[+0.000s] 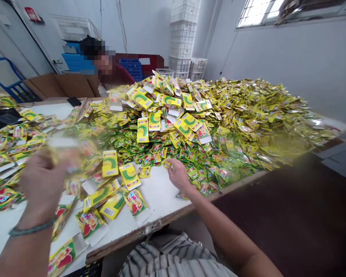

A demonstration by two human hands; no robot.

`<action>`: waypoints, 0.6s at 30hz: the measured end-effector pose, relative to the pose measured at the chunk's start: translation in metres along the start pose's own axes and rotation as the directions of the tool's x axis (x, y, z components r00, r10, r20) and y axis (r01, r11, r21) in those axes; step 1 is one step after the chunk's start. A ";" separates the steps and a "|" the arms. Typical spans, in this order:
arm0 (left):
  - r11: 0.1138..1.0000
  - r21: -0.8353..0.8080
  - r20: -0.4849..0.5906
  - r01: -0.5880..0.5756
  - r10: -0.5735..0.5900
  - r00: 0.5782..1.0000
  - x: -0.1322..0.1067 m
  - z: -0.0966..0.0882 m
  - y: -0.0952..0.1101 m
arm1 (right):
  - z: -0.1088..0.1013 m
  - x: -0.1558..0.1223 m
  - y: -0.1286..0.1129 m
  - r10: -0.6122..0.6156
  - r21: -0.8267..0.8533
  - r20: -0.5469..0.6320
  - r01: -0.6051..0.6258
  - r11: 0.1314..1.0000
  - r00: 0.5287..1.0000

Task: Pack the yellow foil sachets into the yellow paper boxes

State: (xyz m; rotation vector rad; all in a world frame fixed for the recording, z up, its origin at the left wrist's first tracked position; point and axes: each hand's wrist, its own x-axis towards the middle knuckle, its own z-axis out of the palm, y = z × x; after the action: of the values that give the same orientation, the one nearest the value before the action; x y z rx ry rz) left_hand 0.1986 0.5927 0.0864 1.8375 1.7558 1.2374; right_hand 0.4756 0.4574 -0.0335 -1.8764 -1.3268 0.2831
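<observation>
My left hand (44, 181), with a dark band at its wrist, is raised over the left part of the table. Its fingers are closed round a small open candy box (65, 148), whose pale top is smeared by blur. At the near edge of the heap my right hand (178, 175) pinches a small yellow sachet (166, 163). Another yellow sachet (144, 172) lies flat just left of it. Between my hands are several yellow boxes (129, 176) with a green banana print, some with open white flaps. Green sachets (194, 169) are piled beside my right hand.
A large heap of yellow sachets (256, 111) covers the right side, with loose boxes (170, 102) on top. More boxes (17, 134) spread across the left. The wooden table edge (173, 217) runs before me. Across the table a person (118, 73) leans in. White crates (184, 38) stand behind.
</observation>
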 end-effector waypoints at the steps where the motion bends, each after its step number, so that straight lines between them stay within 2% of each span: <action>1: 0.994 0.092 -0.196 -0.059 0.076 0.978 0.014 -0.009 0.005 | 0.001 0.008 0.007 0.010 -0.116 0.052 -0.004 0.993 0.999; 2: 0.978 0.176 -0.285 -0.108 0.156 0.946 0.022 -0.012 0.010 | 0.002 0.014 0.013 0.019 -0.223 0.117 0.008 0.975 0.993; 3: 0.960 0.225 -0.299 -0.167 0.231 0.926 0.023 -0.009 0.013 | 0.004 0.017 0.018 0.021 -0.313 0.186 0.039 0.949 0.982; 4: 0.938 0.252 -0.230 -0.238 0.298 0.927 0.017 0.001 0.015 | 0.007 0.018 0.021 0.015 -0.383 0.247 0.084 0.920 0.969; 5: 0.915 0.250 -0.093 -0.317 0.348 0.933 0.006 0.016 0.016 | 0.010 0.018 0.023 -0.002 -0.435 0.295 0.136 0.890 0.956; 6: 0.890 0.222 0.079 -0.397 0.389 0.918 -0.009 0.035 0.016 | 0.014 0.015 0.025 -0.030 -0.466 0.332 0.191 0.864 0.943; 7: 0.868 0.208 0.249 -0.450 0.398 0.883 -0.025 0.055 0.016 | 0.017 0.012 0.026 -0.063 -0.482 0.356 0.240 0.843 0.932; 8: 0.850 0.205 0.394 -0.486 0.383 0.836 -0.043 0.077 0.015 | 0.020 0.008 0.027 -0.091 -0.486 0.366 0.273 0.830 0.926; 9: 0.829 0.186 0.542 -0.528 0.362 0.759 -0.059 0.097 0.015 | 0.022 0.004 0.029 -0.111 -0.480 0.363 0.287 0.829 0.925; 10: 0.813 0.163 0.646 -0.559 0.340 0.683 -0.074 0.115 0.014 | 0.024 0.001 0.031 -0.122 -0.463 0.347 0.283 0.840 0.930; 12: 0.814 0.133 0.718 -0.566 0.314 0.621 -0.095 0.143 0.013 | 0.025 -0.004 0.036 -0.121 -0.398 0.265 0.223 0.890 0.957; 13: 0.824 0.127 0.726 -0.551 0.302 0.618 -0.101 0.153 0.012 | 0.024 -0.005 0.038 -0.111 -0.347 0.202 0.177 0.921 0.973; 15: 0.861 0.122 0.722 -0.494 0.265 0.639 -0.103 0.165 0.009 | 0.023 -0.005 0.041 -0.089 -0.196 0.076 0.102 0.975 0.993; 18: 0.930 0.089 0.705 -0.356 0.194 0.682 -0.094 0.172 0.002 | 0.022 -0.003 0.043 -0.035 0.093 -0.015 0.036 0.995 0.999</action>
State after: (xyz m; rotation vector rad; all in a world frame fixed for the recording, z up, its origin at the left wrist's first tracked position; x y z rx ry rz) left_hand 0.3408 0.5621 -0.0455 2.3455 1.2393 0.3104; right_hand 0.4909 0.4596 -0.0791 -1.7724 -1.3145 0.3091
